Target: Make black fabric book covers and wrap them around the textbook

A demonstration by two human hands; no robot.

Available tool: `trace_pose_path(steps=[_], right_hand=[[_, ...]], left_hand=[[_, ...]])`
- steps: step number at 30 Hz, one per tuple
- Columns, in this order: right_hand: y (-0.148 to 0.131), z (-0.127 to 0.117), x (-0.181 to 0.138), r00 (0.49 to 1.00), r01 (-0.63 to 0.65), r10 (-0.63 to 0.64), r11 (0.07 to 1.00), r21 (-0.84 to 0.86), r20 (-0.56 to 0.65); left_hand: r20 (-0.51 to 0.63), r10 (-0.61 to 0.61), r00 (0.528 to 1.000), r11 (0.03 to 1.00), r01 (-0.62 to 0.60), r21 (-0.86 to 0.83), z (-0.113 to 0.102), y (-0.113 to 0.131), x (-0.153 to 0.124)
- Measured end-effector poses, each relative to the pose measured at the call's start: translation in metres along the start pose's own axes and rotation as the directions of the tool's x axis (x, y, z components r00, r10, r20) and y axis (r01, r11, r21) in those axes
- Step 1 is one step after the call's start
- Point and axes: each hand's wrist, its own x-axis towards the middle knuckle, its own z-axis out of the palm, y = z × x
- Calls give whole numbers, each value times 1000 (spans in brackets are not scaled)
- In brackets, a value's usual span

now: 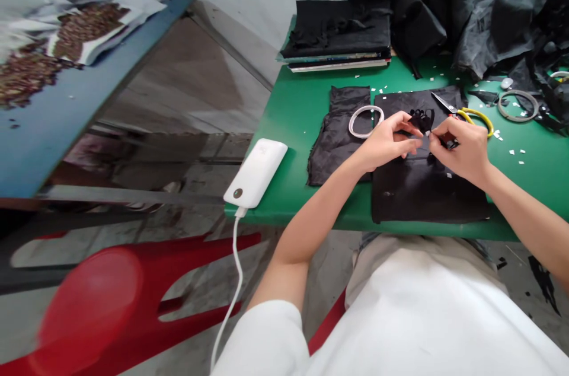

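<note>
Two hands meet above the black fabric sheet [427,192], which lies flat on the green bench [302,109]. The left hand [389,140] and the right hand [460,149] are both narrowed to a fingertip pinch on a small white tab [427,134] held between them, over the upper half of the sheet. Whether the right hand also holds a dark item under its fingers cannot be told. A small black looped piece [421,118] sits just beyond the fingertips, on the sheet.

Positions relative to the black fabric sheet:
- Yellow-handled scissors [466,114]: at its far right corner.
- Second black cloth [333,139]: just beside its left edge, carrying a white tape ring [365,121].
- Grey ring [518,106]: to the right, well apart.
- Folded black fabric stack [342,32]: beyond it, at the far bench edge.
- White power bank [256,172]: well to the left, at the bench corner, with its white cable [233,287] hanging down.
- White scraps [515,153]: scattered to the right.
</note>
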Motion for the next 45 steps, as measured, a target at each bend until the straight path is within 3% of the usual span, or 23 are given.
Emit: trace_pose_path(steps=[3, 6, 12, 17, 26, 28, 31, 35, 40, 45], right_hand=[[-1, -2, 5, 988, -156, 156, 972, 176, 15], [-1, -3, 7, 973, -233, 224, 937, 260, 65], [-2, 0, 5, 971, -230, 193, 919, 320, 143], [-2, 1, 3, 961, -246, 186, 912, 327, 205], [-1, -5, 6, 880, -413, 238, 810, 416, 412], [0, -4, 4, 904, -340, 186, 858, 384, 386], [2, 0, -1, 960, -129, 74, 973, 193, 271], [4, 5, -6, 982, 20, -26, 999, 36, 185], [3, 4, -3, 984, -63, 50, 995, 71, 169], [1, 1, 4, 946, -294, 238, 917, 270, 221]], left_hand=[[34, 1, 999, 998, -3, 67, 2, -1, 0], [22, 36, 999, 995, -38, 93, 4, -1, 1], [-70, 114, 991, 993, -112, 35, 6, -7, 5], [-121, 105, 987, 994, -106, -4, 6, -11, 7], [-107, 59, 992, 998, -61, -15, 9, -13, 8], [-114, 63, 991, 998, -64, -6, 9, -12, 8], [-151, 66, 986, 998, -67, 1, 9, -11, 7], [-213, 76, 974, 997, -72, 27, 9, -11, 7], [-207, 79, 975, 996, -70, 48, 10, -10, 6], [-132, 75, 988, 996, -81, -43, 11, -5, 3]])
